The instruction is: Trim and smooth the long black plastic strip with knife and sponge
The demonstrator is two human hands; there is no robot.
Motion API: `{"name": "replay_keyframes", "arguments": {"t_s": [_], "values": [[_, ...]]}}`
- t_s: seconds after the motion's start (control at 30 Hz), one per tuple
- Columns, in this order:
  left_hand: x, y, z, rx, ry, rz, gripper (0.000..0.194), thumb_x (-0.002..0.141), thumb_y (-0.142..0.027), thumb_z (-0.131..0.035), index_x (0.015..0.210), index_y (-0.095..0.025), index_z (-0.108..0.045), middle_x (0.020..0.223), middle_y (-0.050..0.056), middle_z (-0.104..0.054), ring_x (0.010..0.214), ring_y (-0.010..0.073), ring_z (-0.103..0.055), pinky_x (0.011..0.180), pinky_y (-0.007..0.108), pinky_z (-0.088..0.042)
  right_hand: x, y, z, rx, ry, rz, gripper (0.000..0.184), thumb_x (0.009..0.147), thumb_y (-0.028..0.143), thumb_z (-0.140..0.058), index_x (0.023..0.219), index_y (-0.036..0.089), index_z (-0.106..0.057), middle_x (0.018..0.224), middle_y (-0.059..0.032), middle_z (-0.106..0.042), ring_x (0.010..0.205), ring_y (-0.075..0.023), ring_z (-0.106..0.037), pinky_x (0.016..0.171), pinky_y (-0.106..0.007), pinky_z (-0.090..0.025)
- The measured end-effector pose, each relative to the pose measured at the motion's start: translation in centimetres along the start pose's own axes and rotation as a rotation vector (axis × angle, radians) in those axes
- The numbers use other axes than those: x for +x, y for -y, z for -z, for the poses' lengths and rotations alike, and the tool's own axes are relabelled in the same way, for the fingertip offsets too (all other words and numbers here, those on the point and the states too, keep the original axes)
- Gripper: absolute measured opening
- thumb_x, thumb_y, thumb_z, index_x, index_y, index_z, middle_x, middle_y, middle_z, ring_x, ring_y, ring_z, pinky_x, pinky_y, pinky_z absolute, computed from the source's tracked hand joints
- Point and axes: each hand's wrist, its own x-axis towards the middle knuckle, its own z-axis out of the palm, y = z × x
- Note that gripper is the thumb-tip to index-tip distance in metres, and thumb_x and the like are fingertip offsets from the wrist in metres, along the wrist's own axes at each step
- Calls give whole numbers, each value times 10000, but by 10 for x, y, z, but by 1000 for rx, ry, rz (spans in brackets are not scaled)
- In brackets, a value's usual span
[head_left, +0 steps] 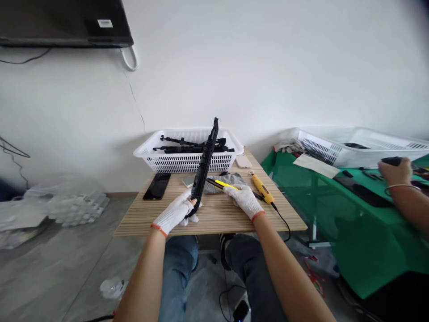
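My left hand (176, 212), in a white glove, grips the lower end of a long flat black part (205, 166) that stands on its edge on the small wooden table (214, 219), tilted up toward the white basket (187, 154). My right hand (244, 199), also gloved, is closed on a yellow-and-black tool (223, 184) whose tip points at the black part near its base. A grey cloth (217, 182) lies under the tool.
The white basket at the table's back holds several black parts. A black phone (157, 186) lies at the left, a yellow electric screwdriver (263, 188) with a cord at the right. On a green table (351, 210) to the right, another person's hand (393, 172) holds something dark beside a second white basket (351, 147).
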Motion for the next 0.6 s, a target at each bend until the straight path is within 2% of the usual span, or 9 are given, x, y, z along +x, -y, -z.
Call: {"name": "replay_keyframes", "arguments": {"t_s": [0.13,0.3,0.6], "values": [[1,-1,-1,-3,-12,9,623,952,-330,-514,1536,-302,-300,1275,154,-663,589,120,-704,352,139,-304,-2,5,0,-24,-8,-10,433,666,561,-727,773,143,-691,527,41,-517,428,-70,-371,393,-217,-269],[2,-2,-2,23,-20,18,601,956,-293,-484,1532,-293,-310,1247,149,-675,549,112,-687,343,145,-303,-2,11,2,-38,59,-45,365,737,528,-679,716,165,-640,484,49,-480,384,-65,-348,367,-216,-248],[5,3,-1,56,-11,-9,612,943,-283,-470,1533,-298,-307,1270,143,-653,574,134,-708,343,158,-381,1,22,7,-61,179,-167,328,811,454,-627,845,135,-693,440,62,-457,327,-52,-311,334,-190,-206]]}}
